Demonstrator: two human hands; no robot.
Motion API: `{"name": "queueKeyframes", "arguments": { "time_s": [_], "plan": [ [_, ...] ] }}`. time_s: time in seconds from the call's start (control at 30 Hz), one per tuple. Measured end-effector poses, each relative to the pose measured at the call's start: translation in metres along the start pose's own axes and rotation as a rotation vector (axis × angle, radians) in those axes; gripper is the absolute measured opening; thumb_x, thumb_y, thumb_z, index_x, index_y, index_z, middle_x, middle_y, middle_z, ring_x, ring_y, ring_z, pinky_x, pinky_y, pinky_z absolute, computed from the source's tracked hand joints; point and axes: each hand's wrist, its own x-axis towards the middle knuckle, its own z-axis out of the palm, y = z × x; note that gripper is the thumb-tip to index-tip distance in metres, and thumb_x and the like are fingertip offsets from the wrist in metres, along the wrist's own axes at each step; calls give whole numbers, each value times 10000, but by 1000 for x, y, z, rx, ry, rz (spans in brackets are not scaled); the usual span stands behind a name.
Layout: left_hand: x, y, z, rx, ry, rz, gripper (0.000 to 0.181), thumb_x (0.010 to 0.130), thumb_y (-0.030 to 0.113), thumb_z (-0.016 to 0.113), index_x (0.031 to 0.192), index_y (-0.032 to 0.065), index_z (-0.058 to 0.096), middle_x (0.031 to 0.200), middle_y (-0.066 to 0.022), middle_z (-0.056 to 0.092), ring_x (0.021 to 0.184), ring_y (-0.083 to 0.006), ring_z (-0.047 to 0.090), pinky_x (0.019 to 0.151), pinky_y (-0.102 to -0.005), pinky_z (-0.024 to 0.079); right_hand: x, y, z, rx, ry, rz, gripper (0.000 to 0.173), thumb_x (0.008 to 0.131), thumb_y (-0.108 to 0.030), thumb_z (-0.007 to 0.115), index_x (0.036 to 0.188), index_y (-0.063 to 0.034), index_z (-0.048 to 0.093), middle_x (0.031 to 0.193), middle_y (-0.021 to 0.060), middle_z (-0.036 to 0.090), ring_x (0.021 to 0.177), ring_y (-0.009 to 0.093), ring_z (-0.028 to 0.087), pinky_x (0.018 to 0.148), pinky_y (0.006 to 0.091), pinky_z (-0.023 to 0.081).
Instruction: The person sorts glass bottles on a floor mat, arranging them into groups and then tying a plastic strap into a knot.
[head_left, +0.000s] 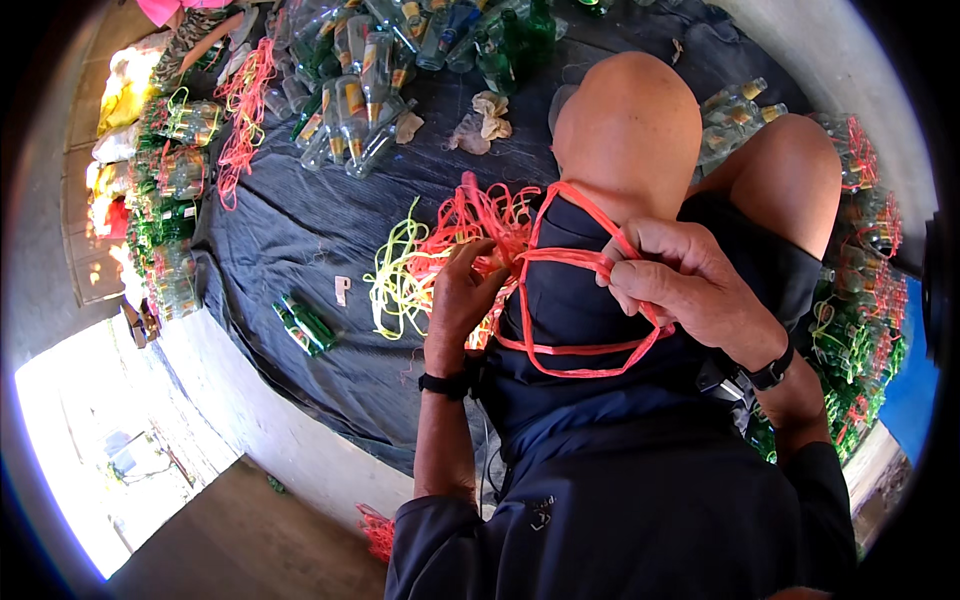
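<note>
Red plastic twine (577, 349) lies in loops across my dark shorts, just below my bare knee. My right hand (675, 277) pinches several strands of it between thumb and fingers. To the left, my left hand (469, 296) has its fingers bent at the edge of a tangled bundle of red twine (480, 217); strands run from near its fingertips to my right hand. Its grip is partly hidden. Yellow-green twine (394, 277) hangs in loose curls beside that bundle.
Glass bottles (352, 105) are heaped on the dark tarp (262, 225). Green bottles (306, 326) lie at left. Twine-tied bottle bundles stand at the left (180, 172) and right (862, 300). Crumpled paper (491, 116) lies ahead. Another person's leg (206, 45) shows at upper left.
</note>
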Motion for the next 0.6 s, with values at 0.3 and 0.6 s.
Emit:
{"name": "queueKeyframes", "arguments": {
  "time_s": [0.3,0.6],
  "plan": [
    [4,-19,8,92,47,188,158,859,131,792,928,14,712,925,-103,610,803,-224,618,681,-339,504,-6,8,-10,119,54,-6,204,1039,-192,630,1089,-2,681,776,-22,619,565,-6,452,498,172,355],
    [-12,-31,0,184,100,83,111,894,92,735,920,24,652,831,-71,696,719,-164,646,676,-328,529,-9,8,-13,180,52,-52,177,1033,-158,625,1073,7,675,744,-10,597,557,2,445,475,176,319]
  ]
}}
